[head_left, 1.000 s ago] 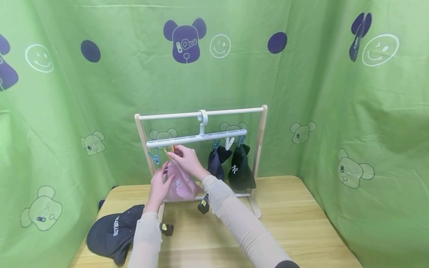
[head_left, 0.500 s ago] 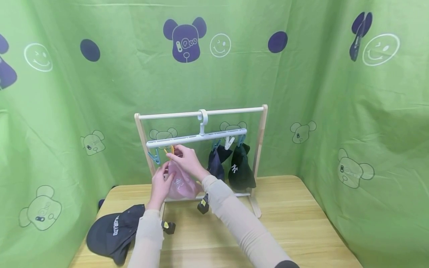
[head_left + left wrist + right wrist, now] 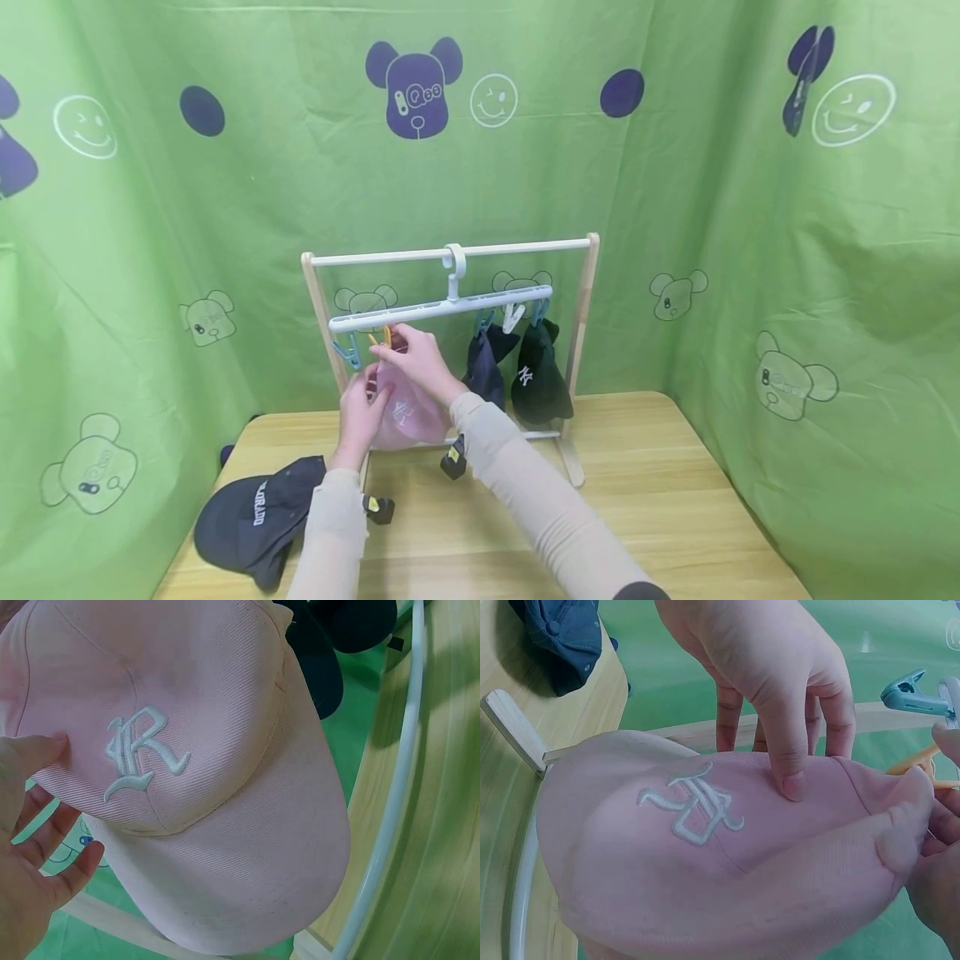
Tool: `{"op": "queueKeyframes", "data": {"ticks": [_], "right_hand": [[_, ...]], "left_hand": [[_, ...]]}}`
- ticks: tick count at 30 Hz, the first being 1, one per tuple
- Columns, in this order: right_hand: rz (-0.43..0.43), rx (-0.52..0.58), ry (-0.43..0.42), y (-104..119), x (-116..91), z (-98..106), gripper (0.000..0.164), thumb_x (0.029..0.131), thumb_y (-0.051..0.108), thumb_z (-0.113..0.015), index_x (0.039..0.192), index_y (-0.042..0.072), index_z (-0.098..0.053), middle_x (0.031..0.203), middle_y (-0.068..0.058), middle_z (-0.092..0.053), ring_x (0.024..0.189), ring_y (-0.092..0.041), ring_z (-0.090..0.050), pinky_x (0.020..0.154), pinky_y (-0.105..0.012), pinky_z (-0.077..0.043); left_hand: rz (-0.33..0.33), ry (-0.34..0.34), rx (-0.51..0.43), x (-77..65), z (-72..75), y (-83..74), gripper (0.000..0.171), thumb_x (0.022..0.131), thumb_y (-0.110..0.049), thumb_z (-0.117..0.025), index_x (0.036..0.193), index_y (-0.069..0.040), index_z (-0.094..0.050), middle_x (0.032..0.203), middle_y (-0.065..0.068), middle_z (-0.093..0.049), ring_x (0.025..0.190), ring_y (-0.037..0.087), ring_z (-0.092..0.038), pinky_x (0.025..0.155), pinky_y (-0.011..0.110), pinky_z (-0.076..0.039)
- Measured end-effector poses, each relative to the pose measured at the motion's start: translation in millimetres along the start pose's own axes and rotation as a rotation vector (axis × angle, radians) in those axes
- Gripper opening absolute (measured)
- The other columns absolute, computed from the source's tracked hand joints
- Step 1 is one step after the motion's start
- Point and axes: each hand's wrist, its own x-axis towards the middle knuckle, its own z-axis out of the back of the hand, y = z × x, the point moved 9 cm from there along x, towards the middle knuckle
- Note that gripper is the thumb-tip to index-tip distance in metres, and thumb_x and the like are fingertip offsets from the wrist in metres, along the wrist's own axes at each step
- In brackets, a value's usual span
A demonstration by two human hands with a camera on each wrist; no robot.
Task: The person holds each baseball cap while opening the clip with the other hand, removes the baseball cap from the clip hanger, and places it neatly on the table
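Note:
A pink baseball cap [image 3: 405,408] with a white embroidered letter hangs brim-down below the white hanger [image 3: 390,317]. My left hand [image 3: 360,417] holds its side, with the thumb on the crown [image 3: 150,667] and the fingers behind the edge. At the top, my right hand [image 3: 420,358] pinches around an orange clip [image 3: 386,336] beside the cap's upper end. In the right wrist view that clip's orange arm [image 3: 915,761] lies between thumb and fingers. How firmly the clip bites the cloth is hidden. To the left hangs a teal clip [image 3: 348,352].
A navy cap [image 3: 483,371] and a black cap [image 3: 536,383] hang from clips on the right, with a white clip [image 3: 513,318] between them. A dark lettered cap [image 3: 255,521] lies at the table's left. The wooden rack [image 3: 588,292] stands on the table [image 3: 637,483].
The pink cap's lower part has swung slightly up and to the right. My left hand has shifted a little rightward with it; my right hand stays nearly still at the clip.

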Motion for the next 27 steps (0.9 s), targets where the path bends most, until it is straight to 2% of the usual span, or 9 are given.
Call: {"op": "queueKeyframes", "data": {"ticks": [6,15,22,27], "right_hand": [[0.007,-0.046,-0.042,1.5,-1.1,0.5,0.029,0.086,0.033,-0.073,0.095,0.008,-0.064,0.092,-0.009,-0.074,0.079,-0.015,-0.070,0.069,-0.016,-0.055],[-0.043,-0.069,-0.066,3.6,-4.4,1.2,0.028,0.087,0.034,-0.072,0.091,0.007,-0.064,0.085,-0.007,-0.072,0.069,-0.011,-0.063,0.061,-0.016,-0.052],[-0.010,-0.094,-0.087,2.9,-4.3,1.7,0.028,0.088,0.035,-0.070,0.084,0.009,-0.062,0.077,-0.005,-0.070,0.062,-0.007,-0.056,0.056,-0.015,-0.047],[-0.014,-0.083,-0.076,2.4,-3.6,1.0,0.027,0.089,0.035,-0.069,0.085,0.009,-0.063,0.077,-0.005,-0.069,0.062,-0.007,-0.056,0.055,-0.015,-0.047]], "left_hand": [[-0.013,-0.018,0.012,-1.6,1.8,-2.4,0.040,0.089,-0.011,-0.068,0.126,-0.001,-0.058,0.109,0.020,-0.063,0.091,0.034,-0.064,0.081,0.048,-0.057],[0.015,-0.020,-0.032,-3.8,1.2,-2.1,0.037,0.089,-0.008,-0.067,0.124,0.000,-0.058,0.106,0.020,-0.062,0.089,0.033,-0.063,0.080,0.046,-0.057],[0.045,-0.021,-0.034,-5.8,0.1,1.7,0.035,0.089,-0.008,-0.066,0.123,-0.001,-0.059,0.108,0.019,-0.062,0.089,0.032,-0.062,0.081,0.044,-0.056],[0.040,-0.036,-0.028,-6.5,1.6,0.4,0.034,0.089,-0.007,-0.066,0.122,0.000,-0.059,0.107,0.020,-0.063,0.090,0.033,-0.063,0.080,0.045,-0.056]]}}
